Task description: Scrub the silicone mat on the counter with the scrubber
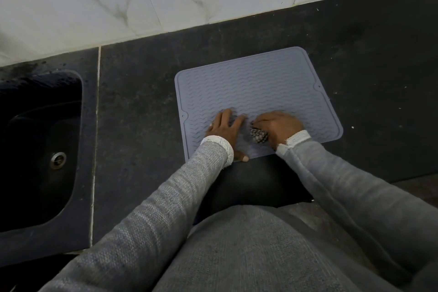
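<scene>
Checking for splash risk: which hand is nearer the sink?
Left. The left hand presses flat on the mat's sink-side half; the right hand, gripping the scrubber, lies farther from the sink.

I see a pale grey-lilac rectangular silicone mat (256, 92), matt, ribbed with wavy ridges. It lies on a dark speckled stone counter (142, 106) with a dull finish. The mottled, wiry-looking round scrubber (258, 135) looks rough. Behind runs a white, veined marble-look tile wall (118, 7), smooth. The dark sink (42, 144) has a shiny metal drain (57, 160). My sleeves (166, 208) are grey knitted cloth.
</scene>
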